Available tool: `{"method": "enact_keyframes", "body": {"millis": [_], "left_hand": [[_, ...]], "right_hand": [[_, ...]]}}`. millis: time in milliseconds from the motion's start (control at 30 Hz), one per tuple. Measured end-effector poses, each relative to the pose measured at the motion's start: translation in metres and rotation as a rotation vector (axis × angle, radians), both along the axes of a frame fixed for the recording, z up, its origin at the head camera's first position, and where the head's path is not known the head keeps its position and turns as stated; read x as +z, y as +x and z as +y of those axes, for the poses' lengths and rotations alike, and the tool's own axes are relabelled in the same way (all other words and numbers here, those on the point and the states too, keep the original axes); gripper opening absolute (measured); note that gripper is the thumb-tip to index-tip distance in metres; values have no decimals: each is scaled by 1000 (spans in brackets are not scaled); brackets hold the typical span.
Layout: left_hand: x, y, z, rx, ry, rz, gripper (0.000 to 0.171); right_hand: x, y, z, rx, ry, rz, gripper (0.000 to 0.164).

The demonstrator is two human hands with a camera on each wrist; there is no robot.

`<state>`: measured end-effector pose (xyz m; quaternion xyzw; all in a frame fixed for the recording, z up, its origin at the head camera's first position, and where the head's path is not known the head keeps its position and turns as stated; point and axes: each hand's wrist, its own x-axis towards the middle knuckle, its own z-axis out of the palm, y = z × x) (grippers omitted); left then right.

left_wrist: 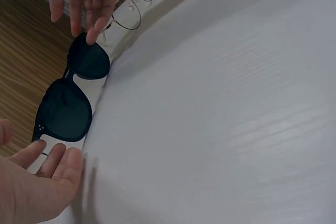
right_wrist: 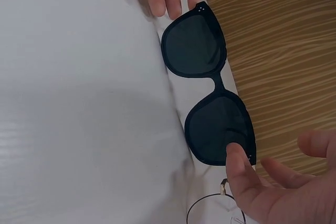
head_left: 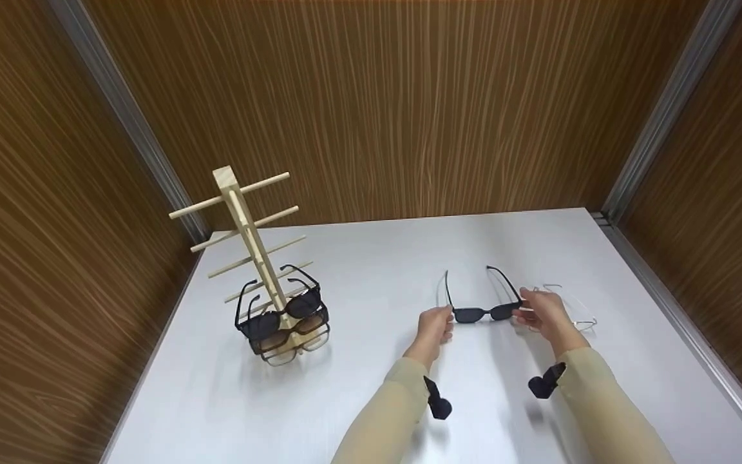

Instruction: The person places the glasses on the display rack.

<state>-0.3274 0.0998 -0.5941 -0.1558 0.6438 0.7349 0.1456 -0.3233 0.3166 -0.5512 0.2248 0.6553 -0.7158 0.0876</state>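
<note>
Dark sunglasses stand on the white table with their arms unfolded away from me, lenses facing me. Beside the left hinge is my left hand; its relaxed fingers reach the frame corner, thumb apart from them. My right hand is at the opposite hinge. One of its fingertips overlaps the lower part of the dark lens, with the thumb held away from the fingers. Partly hidden behind the right hand, thin wire-framed glasses lie on the table.
At the left stands a wooden rack with crossbars. Black sunglasses, brown-tinted sunglasses and clear glasses hang on its lower bars. Wood-grain panels close in the white table at the back and sides.
</note>
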Motion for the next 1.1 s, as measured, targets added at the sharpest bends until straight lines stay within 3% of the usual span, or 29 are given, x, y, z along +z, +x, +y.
{"method": "enact_keyframes", "body": {"millis": [467, 667, 1100], "left_hand": [[-3, -1, -11, 98, 11, 28, 21], [-5, 0, -14, 136, 26, 39, 19], [1, 4, -24, 162, 81, 22, 16]], "right_hand": [[-4, 6, -11, -10, 27, 35, 51], [-7, 10, -15, 28, 101, 65, 47], [-9, 19, -28, 7, 196, 144, 38]]}}
